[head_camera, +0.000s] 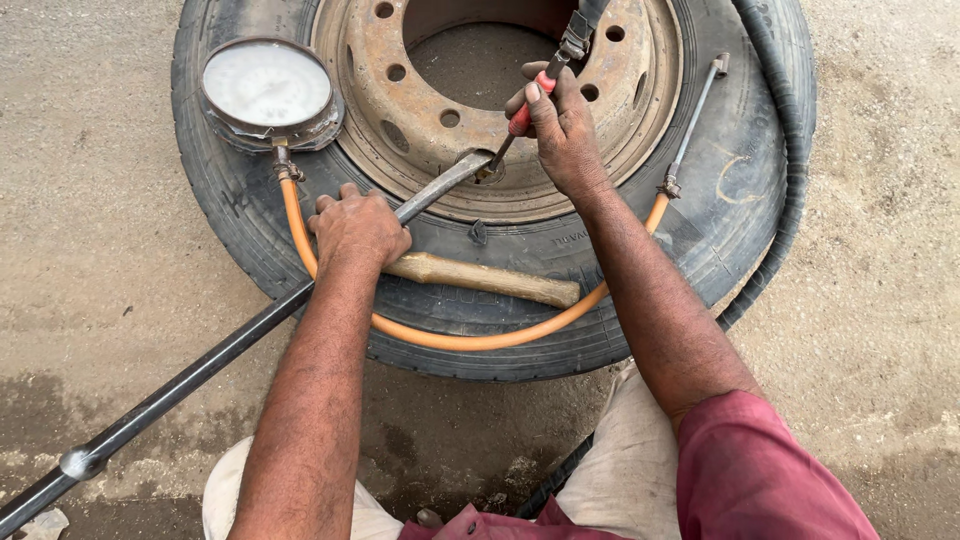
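Observation:
A large black tyre (250, 215) on a rusty steel rim (420, 130) lies flat on the ground in front of me. My left hand (358, 228) grips a long dark metal bar (190, 375) whose flattened tip wedges in at the rim's edge. My right hand (560, 125) holds a red-handled air chuck (525, 105) pressed down at the rim, next to the bar's tip. An orange hose (470, 340) curves across the tyre's near side to a round pressure gauge (266, 88) resting on the upper left of the tyre.
A wooden handle (485, 279) lies on the tyre between my arms. A black corrugated hose (790, 150) runs round the tyre's right side. A thin metal rod (695, 120) rests on the right sidewall. Sandy, stained concrete surrounds the tyre; my knees are at the bottom.

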